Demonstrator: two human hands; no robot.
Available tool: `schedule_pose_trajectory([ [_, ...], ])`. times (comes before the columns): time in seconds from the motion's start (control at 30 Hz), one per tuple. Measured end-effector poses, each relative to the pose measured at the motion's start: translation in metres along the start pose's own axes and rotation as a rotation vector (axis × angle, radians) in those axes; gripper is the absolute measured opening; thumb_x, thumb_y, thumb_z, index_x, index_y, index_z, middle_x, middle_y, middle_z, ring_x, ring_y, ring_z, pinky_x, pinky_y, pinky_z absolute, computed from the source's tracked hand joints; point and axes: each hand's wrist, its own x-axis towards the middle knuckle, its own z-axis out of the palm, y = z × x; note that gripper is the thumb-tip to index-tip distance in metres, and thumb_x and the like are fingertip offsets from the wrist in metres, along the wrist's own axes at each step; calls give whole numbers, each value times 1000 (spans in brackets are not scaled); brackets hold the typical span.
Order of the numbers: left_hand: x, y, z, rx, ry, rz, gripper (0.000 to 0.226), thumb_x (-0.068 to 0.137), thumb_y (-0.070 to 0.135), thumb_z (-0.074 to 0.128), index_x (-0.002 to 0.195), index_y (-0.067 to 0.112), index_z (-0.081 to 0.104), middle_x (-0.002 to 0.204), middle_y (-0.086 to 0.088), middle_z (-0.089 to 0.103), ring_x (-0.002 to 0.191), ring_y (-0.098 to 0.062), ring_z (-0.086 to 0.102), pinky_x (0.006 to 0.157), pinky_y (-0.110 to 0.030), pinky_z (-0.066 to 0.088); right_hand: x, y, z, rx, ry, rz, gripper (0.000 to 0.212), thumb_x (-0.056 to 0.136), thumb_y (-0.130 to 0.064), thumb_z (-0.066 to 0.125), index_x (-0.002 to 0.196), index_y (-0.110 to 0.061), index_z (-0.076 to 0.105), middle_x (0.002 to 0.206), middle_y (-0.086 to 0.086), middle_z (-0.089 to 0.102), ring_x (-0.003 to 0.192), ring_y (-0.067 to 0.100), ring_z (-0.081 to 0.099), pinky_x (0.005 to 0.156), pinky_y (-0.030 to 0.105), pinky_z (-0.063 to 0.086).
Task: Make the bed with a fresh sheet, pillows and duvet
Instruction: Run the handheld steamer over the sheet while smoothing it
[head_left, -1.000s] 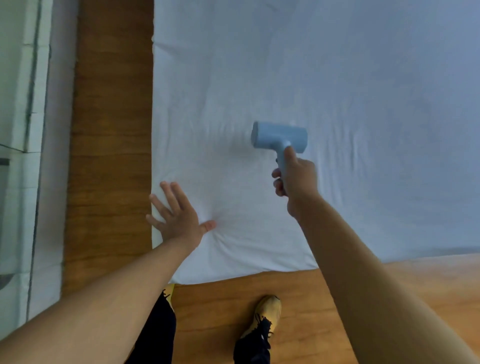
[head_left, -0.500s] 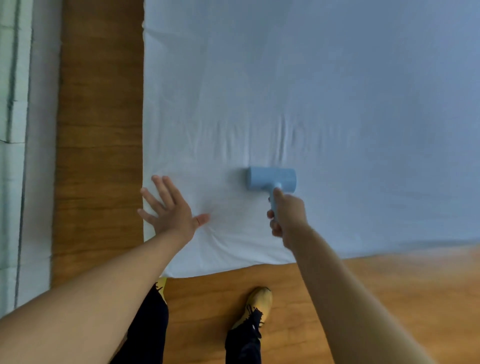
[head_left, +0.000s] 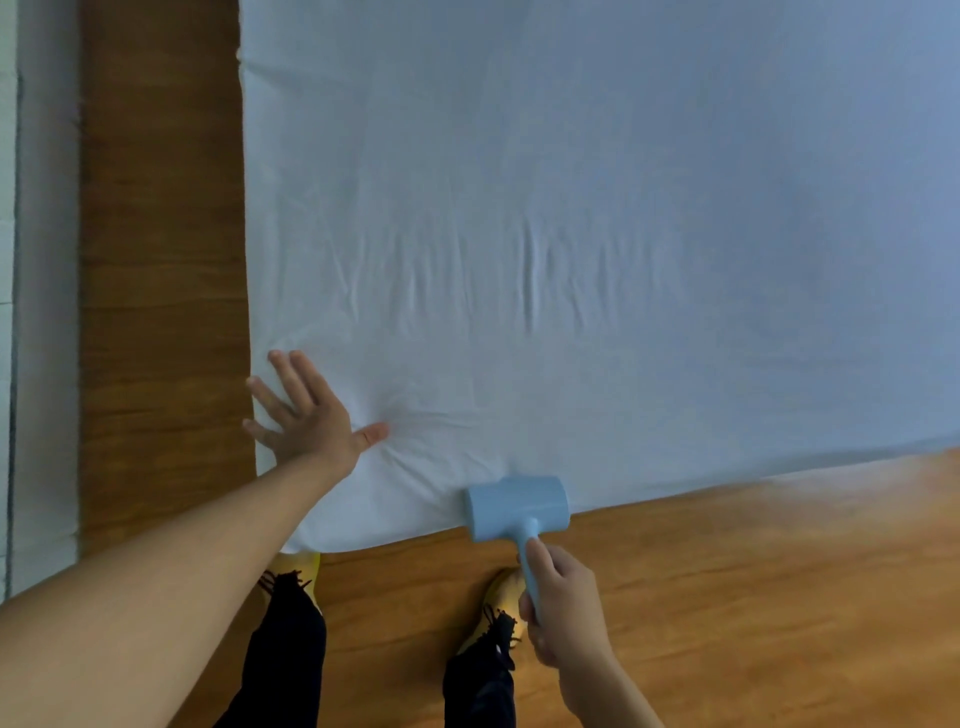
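A white sheet (head_left: 597, 234) covers the bed and fills most of the view, with fine creases near its near left corner. My left hand (head_left: 306, 421) lies flat on that corner, fingers spread and pressing the cloth. My right hand (head_left: 563, 608) grips the handle of a light blue roller brush (head_left: 517, 506), whose head sits at the sheet's near edge, partly over the floor.
Wooden floor (head_left: 727, 571) runs along the near side and the left side of the bed. A pale wall or panel (head_left: 41, 312) stands at the far left. My two feet in yellow shoes (head_left: 501, 592) stand close to the bed's near edge.
My right hand has drawn the blue roller brush toward me across the sheet, from mid-sheet down to the near edge. My left hand has stayed pressed on the corner.
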Motion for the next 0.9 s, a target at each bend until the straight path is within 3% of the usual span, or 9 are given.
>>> schedule_pose_trajectory([
  [0.13,0,-2,1,3,1,5,141,75,69,68,142,11,-42,147,-9,-51,142,-44,-34,115,-70,-1,-11,19,-5,6,39,-32,39,101,-34,51,89,0,68,52,9,50,40,15,39,39,23,28],
  [0.27,0,0,1,-4,2,8,141,76,67,68,142,10,-41,148,-9,-51,141,-44,-35,115,-69,-2,-22,14,-6,-123,92,-226,33,101,-34,52,79,-17,71,48,3,52,44,10,47,49,28,37],
  [0.57,2,0,5,-5,51,-4,141,75,68,69,144,9,-39,151,-12,-46,142,-45,-31,115,-68,0,52,-173,75,-236,48,-597,43,93,-37,53,76,2,63,50,10,58,43,15,48,53,32,39],
  [0.73,4,-2,7,-8,70,9,141,74,67,71,146,9,-36,152,-12,-44,143,-45,-30,116,-68,1,88,-242,121,-348,9,-411,33,95,-37,48,93,-6,57,62,7,64,45,20,50,52,27,39],
  [0.8,5,-2,7,-3,68,20,141,74,67,70,146,8,-36,152,-12,-45,143,-46,-31,115,-69,0,91,-240,117,-382,17,-344,24,92,-32,49,98,-10,52,67,8,64,46,21,49,49,25,37],
  [0.9,4,-4,5,-3,47,2,141,74,70,68,146,8,-37,151,-13,-45,142,-46,-31,114,-68,0,80,-209,93,-442,36,-270,27,89,-34,50,98,-10,56,65,7,63,45,20,46,47,24,35],
])
